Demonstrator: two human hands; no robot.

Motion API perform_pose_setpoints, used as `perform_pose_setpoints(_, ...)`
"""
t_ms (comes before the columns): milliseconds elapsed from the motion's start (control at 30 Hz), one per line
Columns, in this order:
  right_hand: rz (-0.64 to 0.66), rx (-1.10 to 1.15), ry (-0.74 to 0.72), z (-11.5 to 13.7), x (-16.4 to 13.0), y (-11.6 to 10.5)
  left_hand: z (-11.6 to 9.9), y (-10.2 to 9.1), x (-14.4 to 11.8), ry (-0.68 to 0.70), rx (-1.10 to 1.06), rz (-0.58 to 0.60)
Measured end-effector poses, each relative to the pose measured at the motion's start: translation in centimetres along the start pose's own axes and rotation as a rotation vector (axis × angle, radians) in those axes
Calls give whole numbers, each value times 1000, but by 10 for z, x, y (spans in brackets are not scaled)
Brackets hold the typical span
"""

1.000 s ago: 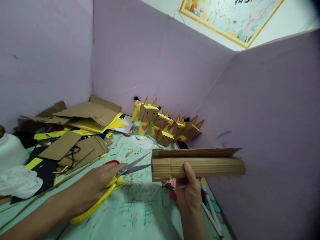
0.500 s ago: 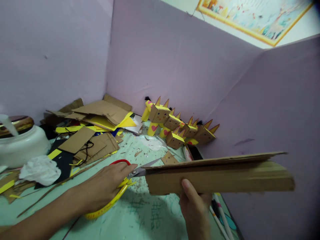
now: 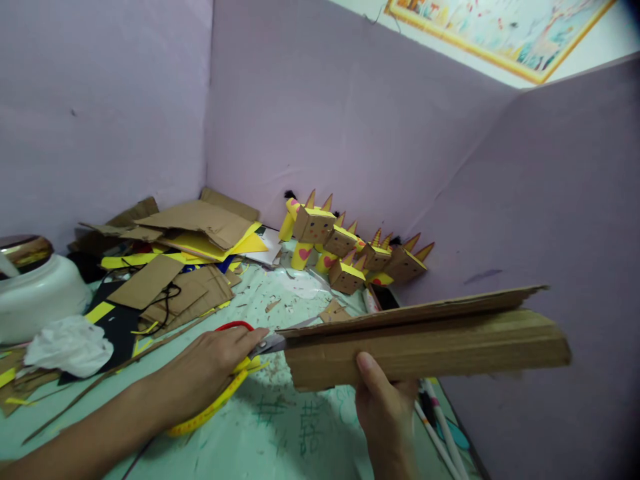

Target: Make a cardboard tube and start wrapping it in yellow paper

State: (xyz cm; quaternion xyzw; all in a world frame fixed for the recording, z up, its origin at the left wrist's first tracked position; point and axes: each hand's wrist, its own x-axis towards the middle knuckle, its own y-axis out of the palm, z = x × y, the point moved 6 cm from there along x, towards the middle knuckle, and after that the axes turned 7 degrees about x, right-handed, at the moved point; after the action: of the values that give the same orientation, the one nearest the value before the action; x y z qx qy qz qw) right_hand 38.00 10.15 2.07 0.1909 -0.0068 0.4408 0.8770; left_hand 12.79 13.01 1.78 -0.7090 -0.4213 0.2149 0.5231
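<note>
Folded cardboard point(image 3: 425, 340) at 1 o'clock of right hand point(image 3: 387, 413), gripped; left hand point(image 3: 210, 367) at 9 o'clock, closed on scissors point(image 3: 250, 350).

Folded brown corrugated cardboard point(image 3: 450, 340): long strip, held roughly horizontal above the table, top flap slightly lifted, far end ragged. Scissors point(image 3: 250, 347): red and yellow handles, metal blades pointing right, tips hidden at the cardboard's left end, low over the table.

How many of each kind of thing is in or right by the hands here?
Scissors, in the left hand: 1
Folded cardboard strip, in the right hand: 1
Yellow tape measure, under the left hand: 1
Total: 3
</note>
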Motion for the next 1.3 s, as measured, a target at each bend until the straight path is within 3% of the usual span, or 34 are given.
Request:
perform_pose_setpoints(167,36,-14,-25,-3,8,-3,-4,-4,0,69,47,-69)
perform_pose_setpoints(333,75,-7,-23,-9,15,-6,-6,-5,0,106,-9,-29)
perform_pose_setpoints(600,110,-81,13,-16,8,-4,-12,-9,4,38,-5,16)
perform_pose_setpoints(767,93,-121,34,-19,2,-3,-11,-4,3,11,156,5)
perform_pose_setpoints(1033,105,-85,67,-18,1,1,-5,-1,-2,34,217,-22)
perform_pose_setpoints(1300,135,-45,59,-24,-1,5,-13,-7,5,55,227,-23)
